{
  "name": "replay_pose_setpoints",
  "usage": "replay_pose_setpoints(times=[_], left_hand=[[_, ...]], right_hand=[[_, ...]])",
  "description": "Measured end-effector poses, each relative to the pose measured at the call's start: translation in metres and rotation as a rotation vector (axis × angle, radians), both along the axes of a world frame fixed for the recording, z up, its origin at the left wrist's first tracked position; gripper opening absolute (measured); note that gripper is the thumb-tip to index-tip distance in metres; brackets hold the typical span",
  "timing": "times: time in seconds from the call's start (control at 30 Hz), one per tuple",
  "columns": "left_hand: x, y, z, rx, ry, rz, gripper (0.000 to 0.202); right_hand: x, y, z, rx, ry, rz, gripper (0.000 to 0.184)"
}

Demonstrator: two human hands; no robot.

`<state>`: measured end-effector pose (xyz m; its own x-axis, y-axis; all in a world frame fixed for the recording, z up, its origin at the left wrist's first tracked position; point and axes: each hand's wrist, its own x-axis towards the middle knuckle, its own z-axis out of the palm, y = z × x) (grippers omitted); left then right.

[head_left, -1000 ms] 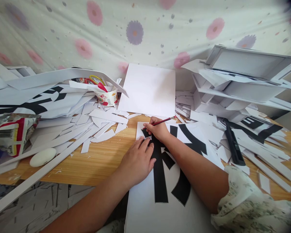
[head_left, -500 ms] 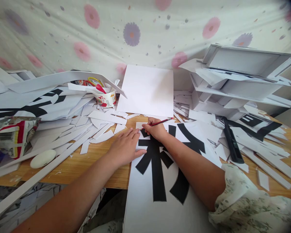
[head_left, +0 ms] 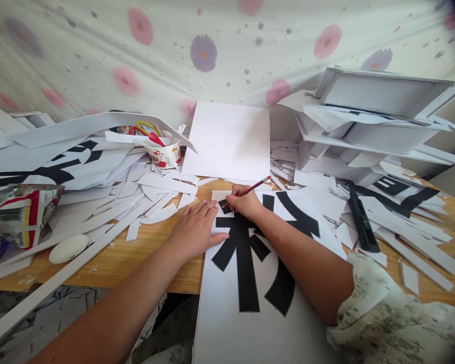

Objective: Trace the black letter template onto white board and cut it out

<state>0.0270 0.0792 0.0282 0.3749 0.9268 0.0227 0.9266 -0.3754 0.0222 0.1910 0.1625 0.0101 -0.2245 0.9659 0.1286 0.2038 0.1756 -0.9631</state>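
Observation:
A red-and-black pencil (head_left: 254, 186) slants up to the right from my right hand (head_left: 244, 202), which is closed on it. Its tip meets the upper left part of a black printed character (head_left: 246, 275) on a large white sheet (head_left: 227, 333). My left hand (head_left: 197, 227) lies flat, fingers stretched, across the sheet's left edge and the wooden table. The thumb rests on the paper beside the black strokes. My right forearm covers part of the character.
White offcut strips (head_left: 98, 217) are heaped on the left with a snack packet (head_left: 18, 217) and a white oval object (head_left: 69, 248). A paper cup (head_left: 166, 153) and a blank white board (head_left: 229, 141) stand behind. On the right are a black cutter-like tool (head_left: 363, 220) and stacked white box shapes (head_left: 387, 96).
The pencil has tilted a little more upright, its rear end rising slightly, while my right hand stays almost in place. My left hand has hardly moved.

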Motion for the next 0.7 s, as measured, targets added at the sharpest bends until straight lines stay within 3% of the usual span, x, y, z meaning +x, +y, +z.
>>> replay_pose_setpoints(times=[0.37, 0.7], left_hand=[[0.000, 0.000, 0.000, 0.017, -0.046, -0.004, 0.065], [0.000, -0.001, -0.001, -0.015, -0.041, -0.005, 0.066]], right_hand=[[-0.002, 0.004, -0.004, -0.016, 0.100, -0.073, 0.029], [-0.003, 0.009, -0.011, 0.021, 0.003, -0.017, 0.030]])
